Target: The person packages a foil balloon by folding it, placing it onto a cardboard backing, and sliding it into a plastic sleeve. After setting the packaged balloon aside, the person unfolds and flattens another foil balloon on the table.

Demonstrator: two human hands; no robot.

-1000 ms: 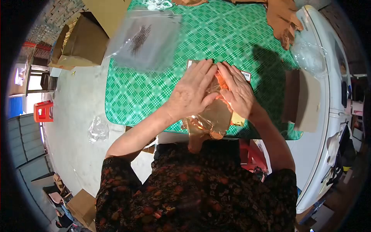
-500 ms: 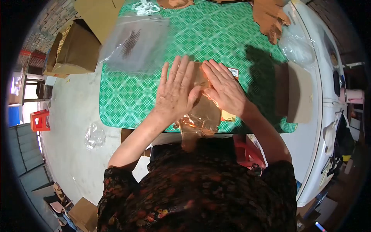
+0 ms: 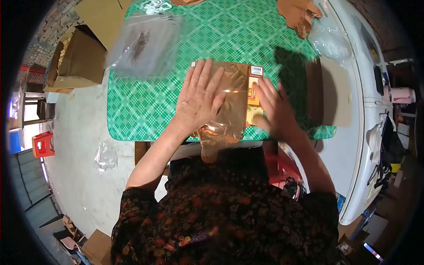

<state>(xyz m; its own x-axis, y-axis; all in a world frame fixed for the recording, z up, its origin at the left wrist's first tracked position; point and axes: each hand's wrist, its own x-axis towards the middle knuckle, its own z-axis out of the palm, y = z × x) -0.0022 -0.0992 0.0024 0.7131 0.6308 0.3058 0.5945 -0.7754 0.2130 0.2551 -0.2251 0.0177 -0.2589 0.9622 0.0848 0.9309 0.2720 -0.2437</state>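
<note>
A shiny copper-coloured plastic film (image 3: 235,95) lies on the green plaid tablecloth (image 3: 145,106), its crumpled lower end hanging over the front edge. My left hand (image 3: 196,99) rests flat on the film's left part, fingers stretched out and thumb apart. A printed card or packet (image 3: 254,99), yellow and orange with a barcode label at its top, shows along the film's right side. Over that printed part is my right hand (image 3: 278,108), fingers extended and slightly blurred, holding nothing visible. Whether it touches the card, I cannot tell.
Flat clear plastic bags (image 3: 154,48) are stacked at the table's upper left, near white string (image 3: 154,6). Crumpled brown film (image 3: 300,17) and clear plastic (image 3: 329,46) lie upper right. A cardboard sheet (image 3: 335,92) stands right; a cardboard box (image 3: 83,57) is left.
My right hand has moved off the film's middle to the right, uncovering more film and the printed part. My left hand stays flat on the film. The whole view has shifted slightly.
</note>
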